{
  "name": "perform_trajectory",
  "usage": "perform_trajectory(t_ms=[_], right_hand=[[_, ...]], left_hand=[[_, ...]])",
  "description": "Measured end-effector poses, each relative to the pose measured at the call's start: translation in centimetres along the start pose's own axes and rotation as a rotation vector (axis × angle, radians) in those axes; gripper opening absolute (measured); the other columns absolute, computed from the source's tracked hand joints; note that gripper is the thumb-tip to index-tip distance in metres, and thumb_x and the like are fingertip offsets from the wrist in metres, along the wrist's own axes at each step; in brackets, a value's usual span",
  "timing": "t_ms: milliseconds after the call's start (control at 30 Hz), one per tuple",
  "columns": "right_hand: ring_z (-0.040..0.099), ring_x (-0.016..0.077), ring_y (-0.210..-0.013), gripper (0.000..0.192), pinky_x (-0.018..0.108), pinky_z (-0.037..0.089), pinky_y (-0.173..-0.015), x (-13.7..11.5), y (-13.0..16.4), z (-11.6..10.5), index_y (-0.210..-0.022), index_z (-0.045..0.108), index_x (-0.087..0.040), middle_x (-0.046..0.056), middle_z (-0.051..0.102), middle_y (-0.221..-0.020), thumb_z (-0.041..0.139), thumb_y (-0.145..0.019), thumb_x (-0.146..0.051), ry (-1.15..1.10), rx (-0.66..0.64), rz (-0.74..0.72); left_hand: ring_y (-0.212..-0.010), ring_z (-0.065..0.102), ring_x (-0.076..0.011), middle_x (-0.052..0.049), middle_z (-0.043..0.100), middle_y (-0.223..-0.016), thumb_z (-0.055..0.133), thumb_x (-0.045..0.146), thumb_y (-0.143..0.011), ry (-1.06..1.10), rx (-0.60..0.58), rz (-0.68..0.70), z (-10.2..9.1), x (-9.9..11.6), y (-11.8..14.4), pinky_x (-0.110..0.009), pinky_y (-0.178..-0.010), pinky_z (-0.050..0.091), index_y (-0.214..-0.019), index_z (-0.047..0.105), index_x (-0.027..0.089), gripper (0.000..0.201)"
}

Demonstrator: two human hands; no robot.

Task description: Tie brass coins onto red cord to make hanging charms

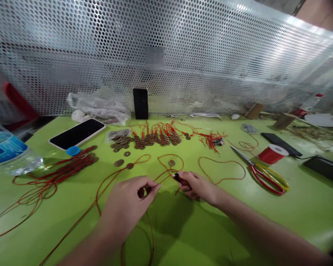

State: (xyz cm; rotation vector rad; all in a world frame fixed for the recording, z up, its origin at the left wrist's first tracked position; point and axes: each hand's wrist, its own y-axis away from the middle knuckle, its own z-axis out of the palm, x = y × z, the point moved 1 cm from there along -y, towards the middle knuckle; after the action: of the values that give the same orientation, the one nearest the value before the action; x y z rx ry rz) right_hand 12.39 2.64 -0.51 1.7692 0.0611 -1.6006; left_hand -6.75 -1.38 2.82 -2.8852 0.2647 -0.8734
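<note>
My left hand [130, 201] pinches a thin red cord [164, 178] between thumb and forefinger, near the middle of the green table. To its right, my right hand [195, 186] is closed around a small black lighter [177, 177] with a shiny end, held close to the cord; most of it is hidden by the fingers. Just beyond the hands lies a round coin with a hole [171, 162], inside a cord loop. Another coin [130, 166] is threaded on cord to the left, beside a loose coin [118, 163].
Corded coins [158, 139] lie in a row behind, with cord scraps [212, 140] rightward. Scissors [266, 179] and a red spool [273, 154] are at right. At left are a bundle of corded coins [77, 162], a phone [77, 133] and a bottle [11, 151]. Perforated metal [183, 55] stands behind.
</note>
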Motion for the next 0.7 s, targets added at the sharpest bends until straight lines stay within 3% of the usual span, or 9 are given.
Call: perform_trajectory(t_ms=[700], right_hand=[[0.014, 0.0039, -0.042, 0.036, 0.018, 0.010, -0.038, -0.01, 0.23, 0.09, -0.063, 0.029, -0.020, -0.009, 0.021, -0.053, 0.039, -0.086, -0.046, -0.018, -0.048, -0.067]], left_hand=[[-0.053, 0.056, -0.0120, 0.006, 0.070, -0.066, 0.051, 0.042, -0.079, 0.023, -0.024, -0.035, 0.10, -0.02, -0.16, -0.023, -0.052, 0.037, -0.070, 0.069, 0.026, 0.026]])
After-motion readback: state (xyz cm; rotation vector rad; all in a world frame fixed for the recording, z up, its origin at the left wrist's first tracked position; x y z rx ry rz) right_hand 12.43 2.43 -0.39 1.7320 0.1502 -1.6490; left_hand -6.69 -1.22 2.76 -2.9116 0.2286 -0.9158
